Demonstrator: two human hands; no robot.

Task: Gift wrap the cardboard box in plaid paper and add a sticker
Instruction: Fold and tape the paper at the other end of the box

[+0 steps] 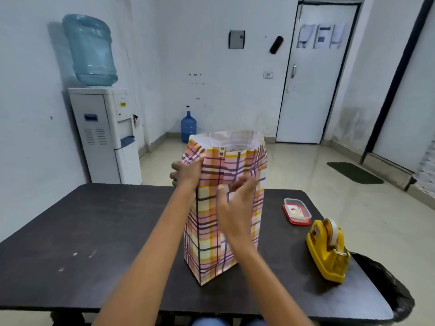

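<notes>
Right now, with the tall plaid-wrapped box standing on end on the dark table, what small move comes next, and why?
Probably press the right hand flat down the front seam of the pink-and-yellow plaid wrapping paper. Only a small brownish tab shows on that seam, near its top, the paper's top end stands open, and the left hand grips the left edge.

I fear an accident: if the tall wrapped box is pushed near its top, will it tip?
Probably. The wrapped box stands on its narrow end, much taller than wide, so a high push would likely tip it. The left hand grips its upper edge, perhaps to steady it. The open paper rim on top looks thin and may crumple.
</notes>
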